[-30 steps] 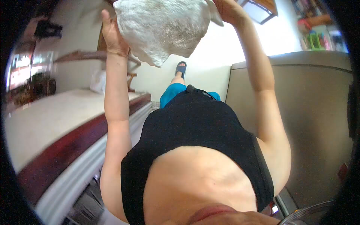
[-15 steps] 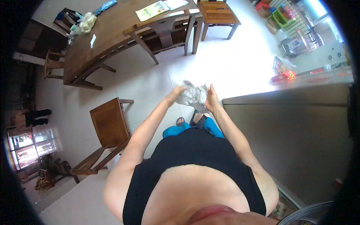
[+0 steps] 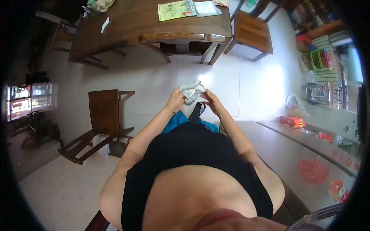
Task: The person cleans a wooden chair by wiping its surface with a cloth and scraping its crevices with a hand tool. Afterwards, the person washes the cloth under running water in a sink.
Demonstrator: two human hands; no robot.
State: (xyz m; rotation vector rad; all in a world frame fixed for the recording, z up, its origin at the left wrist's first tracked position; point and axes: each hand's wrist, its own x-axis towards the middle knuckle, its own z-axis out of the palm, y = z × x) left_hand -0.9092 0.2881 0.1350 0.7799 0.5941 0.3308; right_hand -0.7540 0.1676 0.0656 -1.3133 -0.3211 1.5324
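Observation:
A crumpled whitish-grey cloth [image 3: 191, 91] is bunched up in front of my body, above the floor. My left hand [image 3: 176, 101] grips its left side, fingers wrapped into the folds. Close against the cloth's right edge is my right hand [image 3: 212, 102], its fingers bent and spread apart; whether the fingertips touch the fabric is hard to make out. Below the cloth, a dark sandal [image 3: 201, 109] shows on one foot.
Ahead stands a wooden table [image 3: 131, 25] with a yellow-green packet [image 3: 176, 10] and a white packet [image 3: 207, 9]. Wooden chairs stand at left [image 3: 104, 109] and far right [image 3: 252, 32]. A grey-topped cabinet [image 3: 266, 140] is close on my right, near a red box [image 3: 291, 121].
The cloth, spread and blurred between both hands before, is now bunched in my left hand. My right hand's fingers have bent. The view has shifted, bringing the cabinet's top into sight.

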